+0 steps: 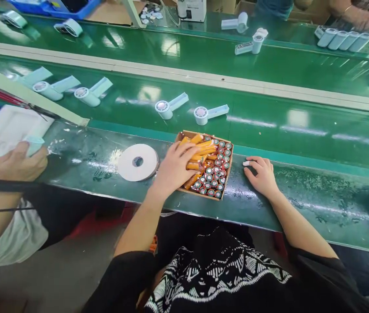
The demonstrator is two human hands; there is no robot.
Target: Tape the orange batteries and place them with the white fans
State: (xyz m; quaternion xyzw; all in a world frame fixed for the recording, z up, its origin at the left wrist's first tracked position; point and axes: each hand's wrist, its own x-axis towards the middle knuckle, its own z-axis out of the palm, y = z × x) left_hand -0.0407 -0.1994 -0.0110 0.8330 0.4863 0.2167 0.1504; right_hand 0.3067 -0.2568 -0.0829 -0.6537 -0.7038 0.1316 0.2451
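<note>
A shallow cardboard box [198, 194] sits on the near edge of a green conveyor belt [304, 198], between the hands and nearer the left. The left hand [176, 167] lies over the box's left side, fingers together and slightly cupped on orange batteries [194, 165], which lie roughly along the belt; whether it grips them is unclear. Batteries with round ends showing [215, 177] fill the box's right side. The right hand [260, 177] rests palm-down beside the box, fingers half-curled, touching a small white piece [245, 163].

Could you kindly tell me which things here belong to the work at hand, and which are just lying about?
In use: left hand, orange-wrapped cells, cardboard tray, right hand.
Lying about: white tape roll, red-handled tool, pale-blue plastic parts.
</note>
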